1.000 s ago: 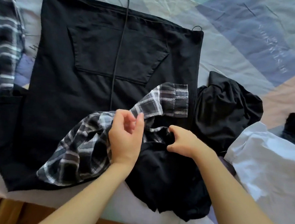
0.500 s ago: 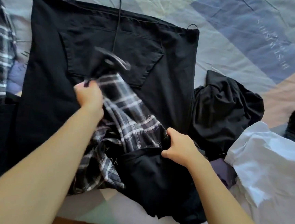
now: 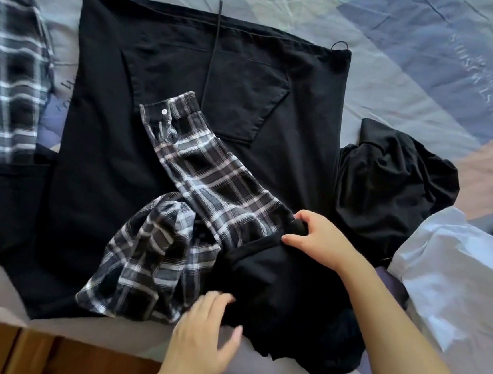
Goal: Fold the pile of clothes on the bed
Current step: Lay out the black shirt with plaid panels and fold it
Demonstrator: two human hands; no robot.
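A black-and-white plaid sleeve [image 3: 210,180] lies stretched diagonally across a large black hoodie [image 3: 163,96] spread flat on the bed, its buttoned cuff pointing up-left. The sleeve joins a black garment body [image 3: 284,282] bunched near the bed's front edge. My right hand [image 3: 318,238] pinches the black fabric where the sleeve meets it. Below it, my left hand [image 3: 205,335] lies with fingers spread, touching the black fabric's lower edge and gripping nothing. A second plaid bunch [image 3: 146,264] lies crumpled left of the black body.
A crumpled black garment [image 3: 389,181] lies right of the hoodie and a white garment [image 3: 463,280] at the far right. Another plaid piece [image 3: 10,76] sits at the left edge. The patchwork bedspread [image 3: 428,68] shows behind; wooden floor [image 3: 45,357] below the bed edge.
My left hand pulled the plaid sleeve up and left, let it go stretched over the hoodie, then came back down to the black fabric at the front edge. My right hand kept its pinch.
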